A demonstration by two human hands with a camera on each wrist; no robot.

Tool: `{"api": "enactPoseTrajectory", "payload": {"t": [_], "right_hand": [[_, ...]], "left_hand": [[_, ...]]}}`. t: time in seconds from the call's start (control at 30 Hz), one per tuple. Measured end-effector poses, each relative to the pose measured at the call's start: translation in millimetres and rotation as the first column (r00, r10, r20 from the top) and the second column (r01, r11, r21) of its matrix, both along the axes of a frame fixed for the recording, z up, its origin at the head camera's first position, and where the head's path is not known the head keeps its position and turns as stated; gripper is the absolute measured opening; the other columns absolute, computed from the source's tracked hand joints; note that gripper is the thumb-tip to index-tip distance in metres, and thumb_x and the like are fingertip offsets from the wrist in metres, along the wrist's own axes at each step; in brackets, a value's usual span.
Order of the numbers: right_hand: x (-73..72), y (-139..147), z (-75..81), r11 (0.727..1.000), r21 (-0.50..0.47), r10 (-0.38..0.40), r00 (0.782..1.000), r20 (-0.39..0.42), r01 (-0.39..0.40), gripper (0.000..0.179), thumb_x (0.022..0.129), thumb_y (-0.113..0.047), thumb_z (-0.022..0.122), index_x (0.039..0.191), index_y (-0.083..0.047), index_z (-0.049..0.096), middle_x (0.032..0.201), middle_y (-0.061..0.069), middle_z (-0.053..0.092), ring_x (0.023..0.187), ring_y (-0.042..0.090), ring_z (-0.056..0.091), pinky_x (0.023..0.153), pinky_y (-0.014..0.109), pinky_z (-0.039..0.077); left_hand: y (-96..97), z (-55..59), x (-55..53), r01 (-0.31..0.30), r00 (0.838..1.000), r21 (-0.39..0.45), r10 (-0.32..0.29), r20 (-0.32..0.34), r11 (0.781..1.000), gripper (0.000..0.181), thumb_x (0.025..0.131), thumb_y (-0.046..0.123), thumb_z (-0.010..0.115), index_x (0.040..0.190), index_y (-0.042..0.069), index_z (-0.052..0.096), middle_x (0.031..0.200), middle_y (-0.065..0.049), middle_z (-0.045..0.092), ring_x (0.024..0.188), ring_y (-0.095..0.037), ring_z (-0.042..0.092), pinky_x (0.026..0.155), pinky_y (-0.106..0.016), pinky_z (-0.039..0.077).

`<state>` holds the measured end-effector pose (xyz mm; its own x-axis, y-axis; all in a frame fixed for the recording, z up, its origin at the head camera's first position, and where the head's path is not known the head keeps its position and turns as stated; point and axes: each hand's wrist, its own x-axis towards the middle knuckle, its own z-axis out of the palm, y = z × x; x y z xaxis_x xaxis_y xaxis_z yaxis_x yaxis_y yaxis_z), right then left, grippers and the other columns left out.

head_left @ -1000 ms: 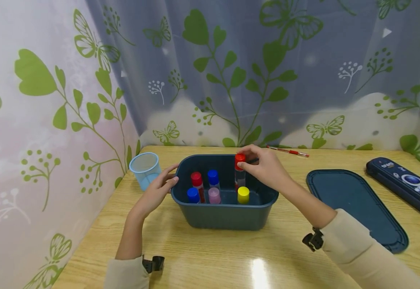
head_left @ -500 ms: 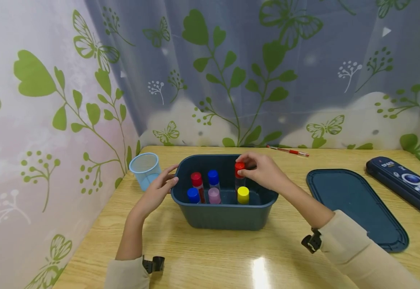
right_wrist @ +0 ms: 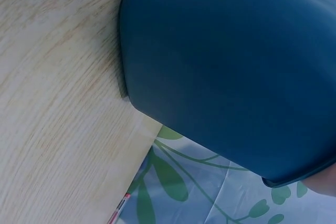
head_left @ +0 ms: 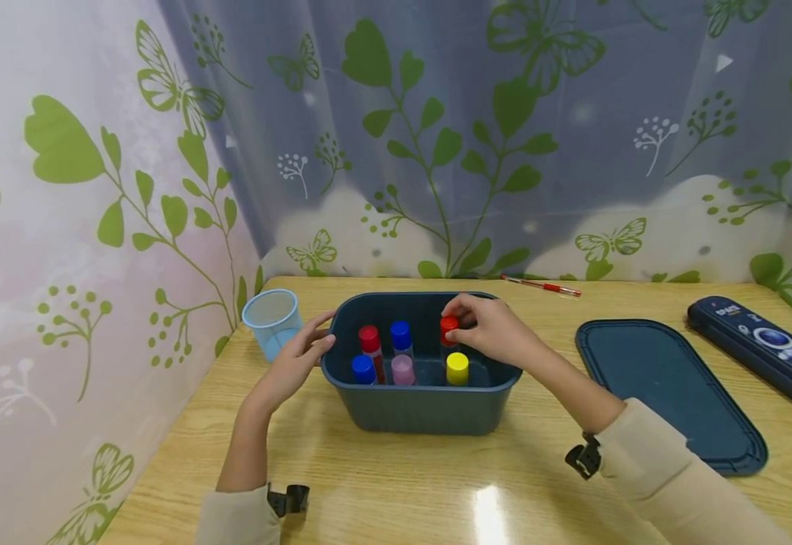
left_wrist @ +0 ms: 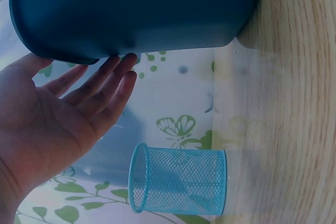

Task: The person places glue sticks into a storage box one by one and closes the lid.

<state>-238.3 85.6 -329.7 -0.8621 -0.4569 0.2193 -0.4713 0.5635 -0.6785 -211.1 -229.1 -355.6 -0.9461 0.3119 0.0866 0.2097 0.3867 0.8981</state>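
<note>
Relaxed left hand (head_left: 295, 354) touches the bin (head_left: 423, 411); right hand (head_left: 494, 329) pinches a red-capped bottle (head_left: 447, 325), seemingly upright.

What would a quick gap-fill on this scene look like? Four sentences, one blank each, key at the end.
1. The right hand pinches a bottle with a ____ cap.
2. The number of blue caps inside the dark tub is ____.
3. Of the two hands, the one nearer the mesh cup is the ____.
4. In the tub's near row, the rightmost cap is ____.

Missing words: red; two; left; yellow.
</note>
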Motion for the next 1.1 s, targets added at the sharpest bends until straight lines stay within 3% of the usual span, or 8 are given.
{"api": "enactPoseTrajectory", "payload": {"t": [0.37, 1.1], "right_hand": [[1.9, -1.3, 0.4, 0.997, 0.076, 0.003, 1.000, -0.021, -0.001, 0.021, 0.084, -0.006, 0.068, 0.103, -0.003, 0.058, 0.095, 0.008, 0.063, 0.087, 0.021, 0.060, 0.076, 0.033, 0.050], [3.4, -1.3, 1.2, 0.995, 0.101, 0.016, 0.998, -0.054, -0.011, 0.023, 0.084, -0.007, 0.067, 0.105, -0.001, 0.061, 0.093, 0.007, 0.063, 0.085, 0.020, 0.061, 0.074, 0.033, 0.050]], "left_hand": [[-0.7, -1.0, -1.0, 0.003, 1.000, 0.004, -0.003, 0.002, 1.000, 0.054, 0.098, 0.038, 0.043, 0.145, 0.018, 0.027, 0.137, -0.020, 0.038, 0.121, -0.032, 0.040, 0.093, -0.048, 0.038], [-0.2, -0.9, -0.9, -0.004, 1.000, 0.006, 0.004, 0.004, 1.000, 0.054, 0.097, 0.039, 0.044, 0.145, 0.018, 0.028, 0.136, -0.020, 0.039, 0.120, -0.032, 0.042, 0.092, -0.048, 0.039]]}}
